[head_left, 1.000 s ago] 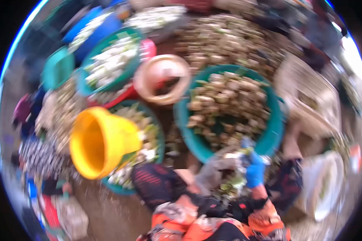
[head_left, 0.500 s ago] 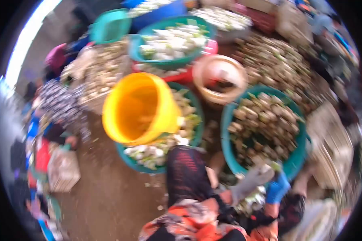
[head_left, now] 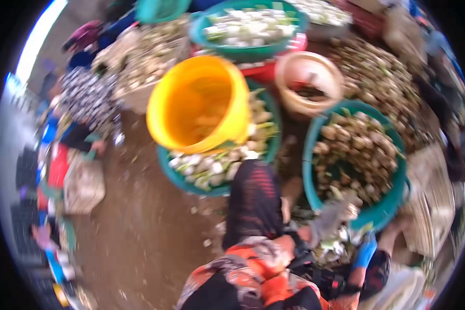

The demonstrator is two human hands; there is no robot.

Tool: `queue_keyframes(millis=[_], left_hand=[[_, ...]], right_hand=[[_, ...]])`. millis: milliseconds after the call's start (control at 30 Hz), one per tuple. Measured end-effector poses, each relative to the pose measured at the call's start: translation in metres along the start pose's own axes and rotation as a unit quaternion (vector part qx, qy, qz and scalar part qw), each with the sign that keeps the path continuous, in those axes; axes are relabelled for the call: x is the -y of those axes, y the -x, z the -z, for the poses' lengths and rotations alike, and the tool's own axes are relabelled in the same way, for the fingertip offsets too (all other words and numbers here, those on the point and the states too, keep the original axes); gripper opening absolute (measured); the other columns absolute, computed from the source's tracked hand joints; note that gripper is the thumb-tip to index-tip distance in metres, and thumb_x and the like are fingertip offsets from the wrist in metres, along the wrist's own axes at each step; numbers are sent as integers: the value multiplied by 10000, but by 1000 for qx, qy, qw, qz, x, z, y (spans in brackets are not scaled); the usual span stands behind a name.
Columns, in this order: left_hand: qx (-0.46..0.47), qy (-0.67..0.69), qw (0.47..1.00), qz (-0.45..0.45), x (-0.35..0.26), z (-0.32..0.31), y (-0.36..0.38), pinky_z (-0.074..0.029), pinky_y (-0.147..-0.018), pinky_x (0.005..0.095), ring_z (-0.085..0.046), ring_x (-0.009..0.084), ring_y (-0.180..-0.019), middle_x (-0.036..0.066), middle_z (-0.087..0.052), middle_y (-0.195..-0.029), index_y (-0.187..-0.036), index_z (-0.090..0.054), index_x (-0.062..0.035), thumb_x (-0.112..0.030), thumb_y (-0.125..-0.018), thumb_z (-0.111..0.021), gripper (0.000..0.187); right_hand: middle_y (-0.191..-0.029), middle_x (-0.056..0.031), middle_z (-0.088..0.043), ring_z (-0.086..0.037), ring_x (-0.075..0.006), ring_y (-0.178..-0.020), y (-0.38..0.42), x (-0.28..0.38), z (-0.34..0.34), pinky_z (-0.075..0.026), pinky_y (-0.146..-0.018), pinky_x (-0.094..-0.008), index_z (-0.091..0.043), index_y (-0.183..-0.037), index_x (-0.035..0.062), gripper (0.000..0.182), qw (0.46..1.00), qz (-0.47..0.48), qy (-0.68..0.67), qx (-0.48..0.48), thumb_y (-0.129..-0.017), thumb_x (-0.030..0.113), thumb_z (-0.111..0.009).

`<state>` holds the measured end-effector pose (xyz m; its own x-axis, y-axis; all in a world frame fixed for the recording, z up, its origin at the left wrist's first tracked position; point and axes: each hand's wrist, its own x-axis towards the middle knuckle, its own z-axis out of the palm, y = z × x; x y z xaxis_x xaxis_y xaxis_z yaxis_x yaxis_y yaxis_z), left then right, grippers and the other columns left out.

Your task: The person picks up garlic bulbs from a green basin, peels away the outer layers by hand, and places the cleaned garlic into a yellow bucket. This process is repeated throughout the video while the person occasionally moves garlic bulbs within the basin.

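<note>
My left hand (head_left: 329,219), in a grey glove, is at the near rim of a teal tub (head_left: 309,170). Its fingers are closed round a pale brownish bulb (head_left: 352,210) that looks like garlic. Unpeeled garlic bulbs (head_left: 364,139) fill much of that tub, with a dark gap in the middle. Lower right, my right hand (head_left: 366,251) in a blue glove looks closed; blur hides what it holds. White and green trimmed pieces (head_left: 336,250) lie between my hands.
A yellow bucket (head_left: 160,121) lies tilted on another teal tub (head_left: 178,178) of whiter bulbs. Beyond are a pale bucket (head_left: 284,85), a teal basin (head_left: 201,39) of white bulbs and a large bulb heap (head_left: 382,77). Crates (head_left: 82,183) and people are on the left.
The view has shifted, so most things sit lower or higher in frame. My hands have moved apart; the left is now at the tub's rim with a bulb, the right lower.
</note>
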<state>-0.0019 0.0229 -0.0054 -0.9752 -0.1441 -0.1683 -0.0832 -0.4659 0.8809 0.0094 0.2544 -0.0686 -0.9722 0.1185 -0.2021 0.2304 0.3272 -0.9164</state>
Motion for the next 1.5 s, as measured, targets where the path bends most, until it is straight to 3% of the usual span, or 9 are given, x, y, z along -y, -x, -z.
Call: queue_keyframes(millis=[67,167,300,700,833,967,1000,1267,1500], left_hand=[[14,114,981,155,11,-16,0,-427,-543,236,-529,56,-682,-19,-600,-785,-960,-633,-88,-373,-950,-511,311],[67,-68,974,206,-22,-15,11,-467,-636,260,-566,107,-744,27,-615,-896,-1019,-624,-59,-405,-939,-529,368],[-56,-247,967,-10,-11,-26,25,-471,-808,405,-573,372,-927,190,-558,-1020,-1042,-628,-95,-399,-909,-554,339],[-24,-209,977,-42,-7,-24,25,-461,-774,412,-571,347,-899,177,-539,-982,-1011,-658,-67,-342,-859,-594,321],[43,-69,985,154,-46,7,17,-470,-663,359,-606,255,-699,129,-619,-787,-876,-672,-61,-404,-869,-582,354],[47,180,973,135,-4,3,-5,-463,-622,336,-619,128,-701,114,-647,-765,-816,-655,-52,-522,-847,-580,477],[58,141,974,167,-36,12,3,-464,-652,347,-616,184,-699,130,-641,-780,-826,-651,-54,-518,-862,-562,474],[-81,-270,956,-75,-20,-3,11,-490,-751,400,-596,337,-855,136,-603,-916,-969,-637,-44,-412,-913,-532,387],[86,-294,946,-108,-18,12,-4,-491,-735,359,-611,309,-867,125,-611,-908,-997,-632,-72,-260,-899,-569,221]], right_hand=[[-1001,-152,-671,-618,-224,-923,18,-20,11,-482,-828,-322,-581,-1212,-1,330,868,195,417,188,-968,191,-470],[-1026,-214,-651,-608,-230,-974,35,79,-29,-466,-863,-321,-589,-1207,17,303,988,92,71,100,-951,159,-508],[-926,-131,-670,-616,-181,-836,33,84,-42,-488,-764,-318,-623,-1089,-24,239,960,183,204,49,-869,30,-550],[-814,-106,-693,-570,-111,-703,13,85,-28,-481,-632,-312,-654,-985,-30,213,949,161,269,35,-808,21,-548],[-722,-64,-646,-531,-125,-605,17,105,-46,-438,-537,-310,-622,-911,-33,151,882,262,391,23,-804,3,-522],[-647,-29,-512,-478,-107,-535,-7,79,-51,-409,-474,-252,-556,-789,17,93,985,-33,-147,88,-841,-2,-481],[-634,2,-482,-456,-83,-547,-7,71,-56,-391,-465,-226,-512,-742,52,133,995,61,-56,60,-862,20,-463],[-692,-195,-601,-576,-421,-631,34,118,-72,-469,-569,-438,-651,-821,47,99,895,222,381,65,-774,69,-567],[-647,19,-485,-439,-63,-572,26,81,-74,-371,-465,-210,-515,-751,62,144,989,71,133,-9,-877,37,-450]])
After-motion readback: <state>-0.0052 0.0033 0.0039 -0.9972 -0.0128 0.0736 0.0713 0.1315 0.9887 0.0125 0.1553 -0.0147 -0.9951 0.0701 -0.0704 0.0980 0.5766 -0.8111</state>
